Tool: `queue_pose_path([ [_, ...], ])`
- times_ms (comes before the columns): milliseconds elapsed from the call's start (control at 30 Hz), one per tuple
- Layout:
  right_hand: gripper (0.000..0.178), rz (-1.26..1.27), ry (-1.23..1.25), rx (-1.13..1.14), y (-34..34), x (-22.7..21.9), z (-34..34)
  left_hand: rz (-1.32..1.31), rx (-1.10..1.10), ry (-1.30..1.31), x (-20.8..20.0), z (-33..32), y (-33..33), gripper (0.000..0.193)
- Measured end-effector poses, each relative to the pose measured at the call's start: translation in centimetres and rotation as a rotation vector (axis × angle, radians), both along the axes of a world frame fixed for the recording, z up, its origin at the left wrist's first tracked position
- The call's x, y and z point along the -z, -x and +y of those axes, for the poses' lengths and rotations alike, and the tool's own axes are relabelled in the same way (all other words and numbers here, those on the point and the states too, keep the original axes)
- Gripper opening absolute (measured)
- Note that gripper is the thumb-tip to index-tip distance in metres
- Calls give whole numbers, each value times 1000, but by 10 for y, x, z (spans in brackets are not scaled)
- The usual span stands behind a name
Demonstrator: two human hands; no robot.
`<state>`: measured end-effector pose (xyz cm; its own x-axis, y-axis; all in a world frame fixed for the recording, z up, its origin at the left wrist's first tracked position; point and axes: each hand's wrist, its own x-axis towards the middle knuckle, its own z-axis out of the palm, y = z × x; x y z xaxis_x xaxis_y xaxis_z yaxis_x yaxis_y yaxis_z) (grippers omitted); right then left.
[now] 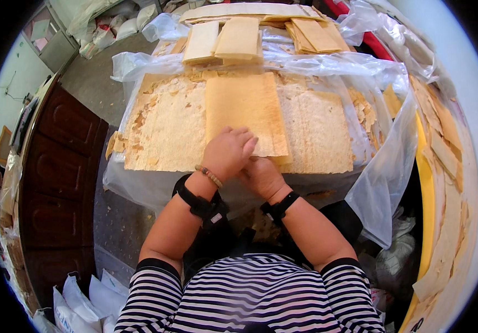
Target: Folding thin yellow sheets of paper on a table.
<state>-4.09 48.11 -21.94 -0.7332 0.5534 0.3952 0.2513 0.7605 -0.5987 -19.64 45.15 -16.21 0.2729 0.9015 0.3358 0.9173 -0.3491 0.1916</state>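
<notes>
A smooth tan sheet (pixel 243 105) lies on top of a wide, rough, pale board-like slab (pixel 164 125) with flaking edges. At the sheet's near edge my two hands meet. My left hand (pixel 229 152) is closed, its bent fingers pressed together over the sheet's near left part; whatever is under them is hidden. Just below and to the right, my right hand (pixel 265 177) is closed at the sheet's near edge, its fingertips partly covered by my left hand. The sheet's right near corner hangs slightly past the hands.
Clear plastic film (pixel 383 194) drapes around the table. Stacked tan sheets (pixel 239 39) and more folded pieces (pixel 319 36) sit at the far side. A dark wooden cabinet (pixel 61 166) stands left, white bags (pixel 80 302) near it. Along the right, a yellow-edged surface (pixel 426 216) holds tan pieces.
</notes>
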Motion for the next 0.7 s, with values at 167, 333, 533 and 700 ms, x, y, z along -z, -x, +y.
queue_pose_path([
  [167,19,117,6,-42,-5,-12,-4,-267,-121,26,24,4,9,35],
  [333,20,254,-314,10,-12,-52,-21,-352,-147,-1,29,3,5,31],
  [533,61,-160,-328,162,-15,-16,2,-742,-172,184,30,21,34,33],
  [700,68,-152,-284,99,-17,-26,2,-54,-322,-45,36,32,86,41],
])
